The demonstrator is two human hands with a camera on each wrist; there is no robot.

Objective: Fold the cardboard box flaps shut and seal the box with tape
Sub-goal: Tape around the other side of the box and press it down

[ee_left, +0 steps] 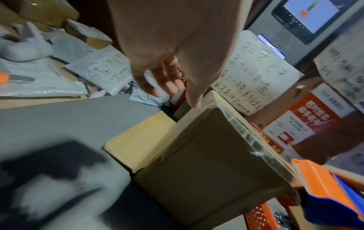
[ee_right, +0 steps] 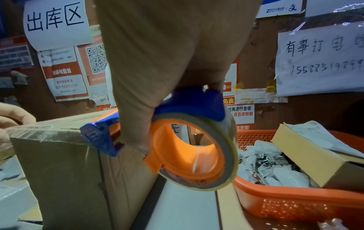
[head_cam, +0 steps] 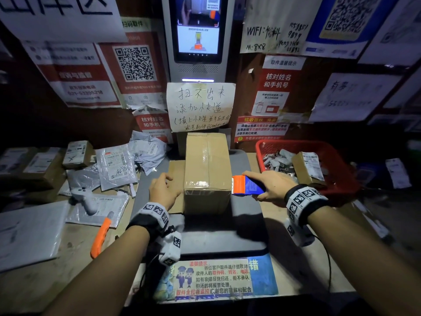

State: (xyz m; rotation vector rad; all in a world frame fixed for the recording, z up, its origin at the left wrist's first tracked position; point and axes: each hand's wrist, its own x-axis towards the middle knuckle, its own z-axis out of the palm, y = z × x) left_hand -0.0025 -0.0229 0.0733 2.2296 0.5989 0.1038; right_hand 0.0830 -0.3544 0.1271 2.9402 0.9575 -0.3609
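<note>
Taped brown cardboard box (head_cam: 206, 172) stands between my two hands.

My right hand (head_cam: 267, 185) grips the orange-and-blue tape dispenser (head_cam: 246, 185), its orange end at the box's near right top edge. My left hand (head_cam: 163, 190) hovers just left of the box, fingers loosely spread, holding nothing. Clear tape runs along the closed flaps.

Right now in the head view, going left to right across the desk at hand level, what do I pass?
White game controller → orange-handled utility knife → left hand → cardboard box → orange and blue tape dispenser → right hand → red basket.
</note>
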